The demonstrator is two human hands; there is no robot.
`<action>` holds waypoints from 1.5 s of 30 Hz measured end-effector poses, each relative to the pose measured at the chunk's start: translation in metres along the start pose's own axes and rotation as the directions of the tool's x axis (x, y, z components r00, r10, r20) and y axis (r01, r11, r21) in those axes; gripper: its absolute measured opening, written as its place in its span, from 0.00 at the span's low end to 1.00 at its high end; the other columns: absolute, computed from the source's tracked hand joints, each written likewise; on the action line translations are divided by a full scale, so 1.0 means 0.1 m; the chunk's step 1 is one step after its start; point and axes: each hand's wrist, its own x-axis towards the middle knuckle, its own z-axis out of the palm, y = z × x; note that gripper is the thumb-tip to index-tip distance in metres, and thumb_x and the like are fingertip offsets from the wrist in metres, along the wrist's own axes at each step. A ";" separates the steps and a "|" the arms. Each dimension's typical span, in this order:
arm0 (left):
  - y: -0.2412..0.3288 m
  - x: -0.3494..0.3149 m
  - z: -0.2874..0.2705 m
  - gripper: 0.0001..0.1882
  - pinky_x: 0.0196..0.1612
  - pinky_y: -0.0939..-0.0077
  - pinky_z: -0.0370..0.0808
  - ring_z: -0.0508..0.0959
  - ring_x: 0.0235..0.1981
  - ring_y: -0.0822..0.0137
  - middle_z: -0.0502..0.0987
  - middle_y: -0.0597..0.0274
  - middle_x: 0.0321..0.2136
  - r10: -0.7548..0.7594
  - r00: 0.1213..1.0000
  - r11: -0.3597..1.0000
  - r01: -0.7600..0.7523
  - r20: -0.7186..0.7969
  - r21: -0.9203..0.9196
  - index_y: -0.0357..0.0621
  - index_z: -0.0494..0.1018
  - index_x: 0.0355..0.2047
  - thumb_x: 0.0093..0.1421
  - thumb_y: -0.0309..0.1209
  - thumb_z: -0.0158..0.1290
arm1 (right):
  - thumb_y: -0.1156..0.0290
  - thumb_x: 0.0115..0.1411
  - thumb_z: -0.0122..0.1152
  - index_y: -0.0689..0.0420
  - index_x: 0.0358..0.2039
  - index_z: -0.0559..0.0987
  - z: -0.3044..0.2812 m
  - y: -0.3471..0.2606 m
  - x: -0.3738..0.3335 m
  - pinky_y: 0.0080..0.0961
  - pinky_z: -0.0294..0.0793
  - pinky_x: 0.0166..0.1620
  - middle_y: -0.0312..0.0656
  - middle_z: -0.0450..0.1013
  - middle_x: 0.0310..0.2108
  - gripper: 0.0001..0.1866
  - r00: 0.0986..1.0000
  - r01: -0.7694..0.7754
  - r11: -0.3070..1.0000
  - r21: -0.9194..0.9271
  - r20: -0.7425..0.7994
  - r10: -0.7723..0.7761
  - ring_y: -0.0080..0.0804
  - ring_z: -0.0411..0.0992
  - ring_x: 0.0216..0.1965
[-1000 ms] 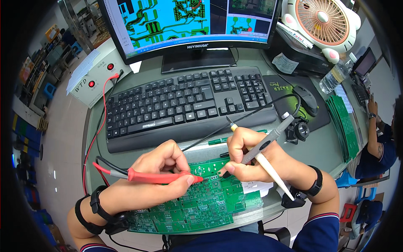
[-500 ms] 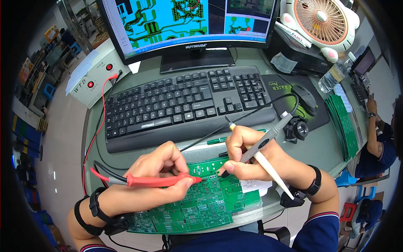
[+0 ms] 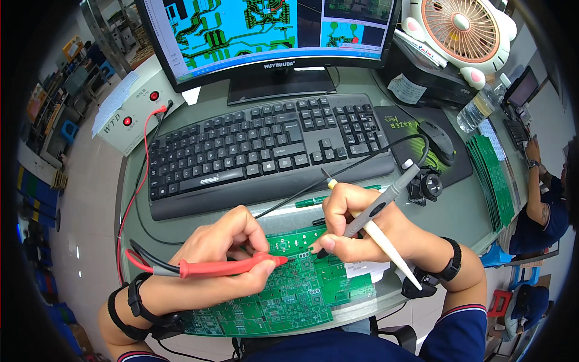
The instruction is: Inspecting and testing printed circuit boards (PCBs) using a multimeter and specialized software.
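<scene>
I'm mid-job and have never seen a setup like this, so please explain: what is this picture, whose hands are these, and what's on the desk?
There is no robot: these are one person's bare hands. The view is from a fisheye camera on their head, looking down, so straight edges bend near the rim.

The left hand holds a red probe pointing at a green circuit board. The right hand holds a grey probe and a slim white tool. I can't tell whether the tips touch the board.

Beyond the hands, the desk carries a keyboard, a mouse and a monitor. Stacked green boards are at the right.
</scene>
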 end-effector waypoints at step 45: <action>0.00 0.00 0.00 0.13 0.36 0.80 0.72 0.74 0.31 0.77 0.73 0.63 0.30 0.016 1.000 0.999 -0.016 -0.002 0.030 0.41 0.62 0.33 0.55 0.27 0.57 | 0.75 0.56 0.62 0.56 0.26 0.66 -0.01 0.00 0.00 0.21 0.70 0.33 0.31 0.62 0.24 0.12 0.999 0.046 0.996 -0.075 0.023 -0.044 0.15 0.65 0.26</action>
